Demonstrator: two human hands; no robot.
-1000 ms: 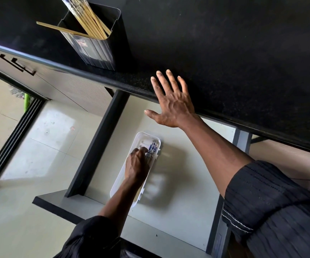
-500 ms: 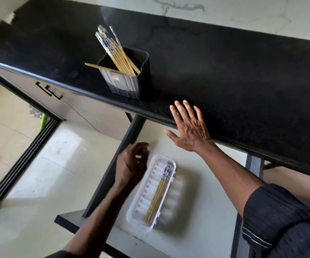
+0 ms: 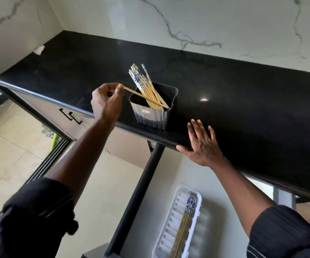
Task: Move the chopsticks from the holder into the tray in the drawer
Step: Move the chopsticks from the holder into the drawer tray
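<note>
A dark square holder (image 3: 153, 113) stands near the front edge of the black counter and holds several yellow chopsticks (image 3: 146, 86) with blue-and-white ends. My left hand (image 3: 106, 101) is just left of the holder, its fingertips pinched on the end of one chopstick (image 3: 133, 92) that lies slanted across the rim. My right hand (image 3: 203, 146) rests flat, fingers spread, on the counter edge to the holder's right. Below, in the open drawer, a white ribbed tray (image 3: 170, 220) holds a few chopsticks (image 3: 184, 218) lying lengthwise.
The black counter (image 3: 243, 101) runs back to a marble wall. The open drawer (image 3: 150, 183) has a dark left side rail. Closed cabinet fronts with black handles (image 3: 72, 116) sit at left over a tiled floor, with a green object by the floor track.
My left hand left the tray in the drawer, rose to the counter and took hold of a chopstick at the holder. My view tilted upward. My right hand stayed on the counter edge.
</note>
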